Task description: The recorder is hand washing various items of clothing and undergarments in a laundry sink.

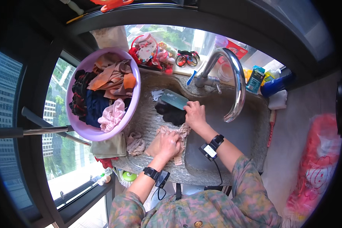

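My left hand [170,145] is on a wet, pale pink garment [154,145] spread over the ridged washboard side of a stone sink [148,114]. The fingers are bent into its fabric. My right hand [195,116] grips the near right end of a teal scrubbing block [174,99]; whether it is a brush or soap I cannot tell. That block rests against a dark, bunched-up cloth [171,114]. Left of the pink garment lies a small crumpled pink cloth [135,144]. White suds [156,95] show beside the block's far end.
A purple basin [69,99] of clothes stands at the left, near a folded grey-green cloth [109,145]. The chrome faucet [239,77] arches over the basin of the sink. Hair accessories [187,59], a blue clip [191,77] and a teal packet [255,79] line the back ledge.
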A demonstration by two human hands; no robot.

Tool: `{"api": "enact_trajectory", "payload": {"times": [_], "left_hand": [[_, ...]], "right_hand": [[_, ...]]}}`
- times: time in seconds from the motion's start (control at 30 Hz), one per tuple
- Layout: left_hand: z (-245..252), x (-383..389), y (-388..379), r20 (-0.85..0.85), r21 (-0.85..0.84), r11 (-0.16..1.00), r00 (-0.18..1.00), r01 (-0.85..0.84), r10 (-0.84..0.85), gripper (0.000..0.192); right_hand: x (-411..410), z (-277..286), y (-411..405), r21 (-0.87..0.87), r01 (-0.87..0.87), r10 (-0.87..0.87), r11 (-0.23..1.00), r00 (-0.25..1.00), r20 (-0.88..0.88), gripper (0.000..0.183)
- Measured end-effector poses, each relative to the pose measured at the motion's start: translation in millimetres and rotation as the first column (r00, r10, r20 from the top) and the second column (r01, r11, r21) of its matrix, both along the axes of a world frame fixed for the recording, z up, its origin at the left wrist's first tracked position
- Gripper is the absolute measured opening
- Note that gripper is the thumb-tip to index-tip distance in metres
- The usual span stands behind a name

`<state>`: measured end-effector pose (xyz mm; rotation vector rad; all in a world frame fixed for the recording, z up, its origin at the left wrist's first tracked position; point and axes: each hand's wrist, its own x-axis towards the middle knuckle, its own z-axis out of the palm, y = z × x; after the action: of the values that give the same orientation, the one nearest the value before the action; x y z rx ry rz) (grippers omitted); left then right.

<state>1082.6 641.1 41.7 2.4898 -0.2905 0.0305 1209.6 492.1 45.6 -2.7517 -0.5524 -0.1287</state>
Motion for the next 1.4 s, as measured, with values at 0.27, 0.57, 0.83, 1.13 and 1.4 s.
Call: {"api": "enact_trajectory", "payload": {"times": [0.27,0.57,0.83,1.13,1.4], "left_hand": [[-2.0,-14.9,15.5,0.008,-0.098,0.98,0.985,-0.173,0.174,0.049],[-2.7,-61.4,19.0,-0.073,0.105,0.972,0.973,-0.212,0.22,0.085],[-13.5,-60.6,29.8,0.007,0.183,0.978,0.995,-0.103,0.103,0.089],[-33.0,-67.0,60.2,0.047,0.299,0.946,0.992,-0.123,0.114,0.104],[-22.9,-55.6,47.0,-0.023,0.19,0.98,0.997,-0.064,0.069,0.105]], "right_hand": [[-1.2,-15.8,23.1,0.416,0.017,0.117,0.909,0.949,-0.294,0.01],[-127.7,-29.9,35.9,0.509,0.187,-0.113,0.84,0.979,-0.172,0.018],[-75.3,-67.5,77.4,0.481,-0.175,0.201,0.859,0.98,-0.003,0.011],[-154.8,-19.2,94.9,0.527,0.108,-0.114,0.843,0.993,-0.021,0.009],[-47.1,-56.6,105.9,0.406,-0.271,0.251,0.873,0.963,0.102,0.015]]}}
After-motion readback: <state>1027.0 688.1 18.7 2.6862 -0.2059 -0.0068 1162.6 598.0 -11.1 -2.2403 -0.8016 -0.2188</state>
